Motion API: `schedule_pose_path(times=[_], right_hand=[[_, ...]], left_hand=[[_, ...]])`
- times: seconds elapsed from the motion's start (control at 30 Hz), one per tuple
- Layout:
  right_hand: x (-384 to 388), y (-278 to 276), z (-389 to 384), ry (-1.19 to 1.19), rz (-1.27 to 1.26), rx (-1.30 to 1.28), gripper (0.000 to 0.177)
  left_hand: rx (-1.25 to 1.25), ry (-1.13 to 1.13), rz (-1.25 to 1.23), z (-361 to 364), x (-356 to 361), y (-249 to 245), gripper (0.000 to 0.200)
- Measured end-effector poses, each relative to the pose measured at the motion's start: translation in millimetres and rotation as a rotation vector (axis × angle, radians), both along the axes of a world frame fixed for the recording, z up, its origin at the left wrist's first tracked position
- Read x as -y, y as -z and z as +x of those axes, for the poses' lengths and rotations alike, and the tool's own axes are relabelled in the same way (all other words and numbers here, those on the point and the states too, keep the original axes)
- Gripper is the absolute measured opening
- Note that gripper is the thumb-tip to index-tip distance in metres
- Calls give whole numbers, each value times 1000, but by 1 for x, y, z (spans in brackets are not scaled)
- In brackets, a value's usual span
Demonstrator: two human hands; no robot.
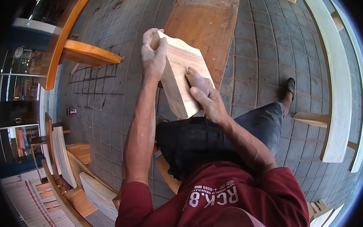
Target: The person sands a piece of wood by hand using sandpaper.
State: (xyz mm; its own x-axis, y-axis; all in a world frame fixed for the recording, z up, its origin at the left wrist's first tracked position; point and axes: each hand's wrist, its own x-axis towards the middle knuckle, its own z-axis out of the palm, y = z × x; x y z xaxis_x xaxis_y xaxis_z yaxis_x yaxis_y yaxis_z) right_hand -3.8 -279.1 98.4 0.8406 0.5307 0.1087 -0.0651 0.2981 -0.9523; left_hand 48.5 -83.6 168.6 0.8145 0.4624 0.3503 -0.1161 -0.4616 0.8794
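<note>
A thick, pale block of wood (186, 64) with a shaped upper edge is held tilted in front of me, above my lap. My left hand (153, 53) grips its upper left corner, thumb on the near face and fingers around the edge. On the broad face, toward its lower right, my right hand (205, 89) presses with its fingers bent. Something pale may be under those fingers, but I cannot make out what. Both hands look dusty. Behind the block runs a long brown wooden bench (203, 13).
Orange-brown wooden furniture (90, 52) stands at upper left, with a small can (71, 112) on the tiled floor (261, 64) below it. Several boards and wooden pieces (81, 201) lie at lower left. Long pale wooden beams (335, 80) with cross pieces line the right side.
</note>
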Motion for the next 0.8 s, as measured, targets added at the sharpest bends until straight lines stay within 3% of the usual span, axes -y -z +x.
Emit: schedule_pose_path(times=[0.13, 0.27, 0.37, 0.47, 0.53, 0.57, 0.67, 0.73, 0.8], right_hand=[[9, -30, 12, -21, 146, -270, 47], [11, -34, 26, 84, 461, -515, 38], [18, -20, 34, 217, 260, -439, 35], [32, -12, 39, 246, -11, -159, 28], [36, -1, 44, 298, -149, 41, 25], [35, 0, 47, 287, -115, -7, 26], [31, -11, 60, 227, -51, -101, 28], [32, -31, 72, 165, -68, -103, 28], [32, -45, 92, 181, -370, 155, 27]], left_hand=[[-31, 21, -25, 6, 13, -6, 32], [-100, -23, -23, 12, 24, -12, 32], [-81, -9, 2, 16, 26, -11, 32], [-96, -3, -2, 19, 29, -13, 31], [-41, -13, 166, 25, 27, -5, 29], [-11, -18, 253, 27, 30, -9, 29], [-144, 88, 314, 26, 43, -26, 26], [-103, 234, 483, 33, 41, -22, 29], [-143, 366, 482, 38, 37, -21, 31]])
